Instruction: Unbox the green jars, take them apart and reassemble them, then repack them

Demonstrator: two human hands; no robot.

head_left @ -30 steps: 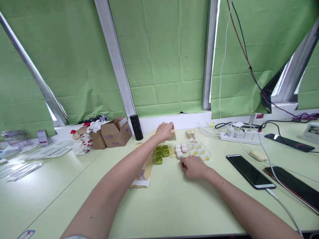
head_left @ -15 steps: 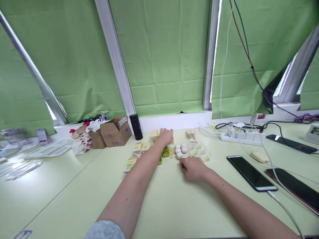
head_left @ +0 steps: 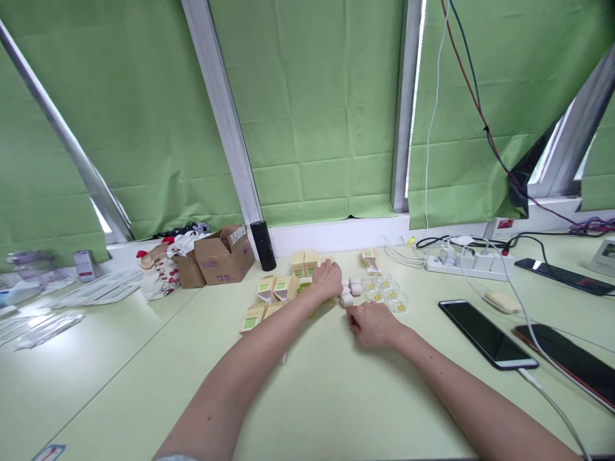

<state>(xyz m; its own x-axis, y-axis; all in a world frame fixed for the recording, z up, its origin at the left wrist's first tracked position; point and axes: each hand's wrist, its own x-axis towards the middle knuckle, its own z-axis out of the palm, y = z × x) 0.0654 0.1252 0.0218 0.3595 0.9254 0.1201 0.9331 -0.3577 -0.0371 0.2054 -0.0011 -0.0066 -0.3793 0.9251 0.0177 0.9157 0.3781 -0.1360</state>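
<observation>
My left hand (head_left: 327, 277) reaches over the middle of the small items, its fingers curled down; whatever they hold is hidden. Under and beside it are green containers (head_left: 304, 283), mostly covered by the hand and forearm. Small cream boxes with green labels (head_left: 285, 287) stand in rows to its left. Just right of it sit several small white and pinkish blocks (head_left: 355, 288). My right hand (head_left: 373, 324) rests on the table in front of these blocks, fingers folded in, their contents out of sight. Clear rounded plastic pieces with yellow spots (head_left: 384, 294) lie beyond it.
Behind the items stand a black cylinder (head_left: 262, 246) and a cardboard box (head_left: 225, 256). One more cream box (head_left: 369, 262) is at the back. To the right are phones (head_left: 486, 333), cables and a white power strip (head_left: 473, 266). Plastic packets (head_left: 50, 330) lie left.
My left hand has come back from the rear cream boxes, moving nearer and slightly right, beside the white blocks. My right hand has stayed in place.
</observation>
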